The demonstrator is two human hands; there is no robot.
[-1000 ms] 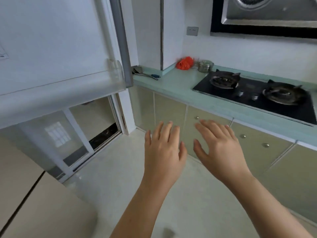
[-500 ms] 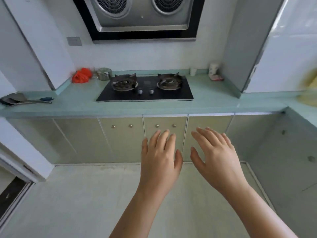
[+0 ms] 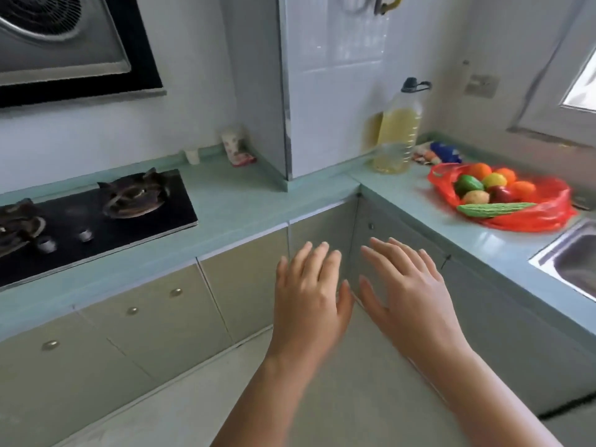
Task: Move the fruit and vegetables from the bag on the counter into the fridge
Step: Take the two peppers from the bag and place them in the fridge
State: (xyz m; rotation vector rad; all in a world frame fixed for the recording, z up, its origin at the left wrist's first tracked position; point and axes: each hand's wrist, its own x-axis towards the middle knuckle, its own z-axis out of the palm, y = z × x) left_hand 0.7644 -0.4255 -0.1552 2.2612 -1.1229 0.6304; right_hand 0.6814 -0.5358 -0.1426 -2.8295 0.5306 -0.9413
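Note:
An open red plastic bag [image 3: 545, 214] lies on the pale green counter [image 3: 412, 195] at the right. In it I see oranges [image 3: 480, 171], a green pepper [image 3: 468, 185], a lemon [image 3: 493, 181], a red apple [image 3: 503, 195], a potato [image 3: 475, 197] and a long green bitter gourd [image 3: 493, 209] at its front. My left hand [image 3: 309, 295] and my right hand [image 3: 406, 285] float side by side in front of the cabinet corner, fingers straight, holding nothing. Both are well below and left of the bag. The fridge is out of view.
A large oil bottle [image 3: 398, 133] stands behind the bag near the tiled pillar. A steel sink [image 3: 574, 262] sits at the right edge. The black gas hob [image 3: 96, 217] is at the left, under the range hood [image 3: 64, 43]. Small packets [image 3: 445, 153] lie by the window wall.
The view has swung right, from the open fridge door past the hob to the counter corner. The bag of produce has come into view. Both hands stay empty and held out in front.

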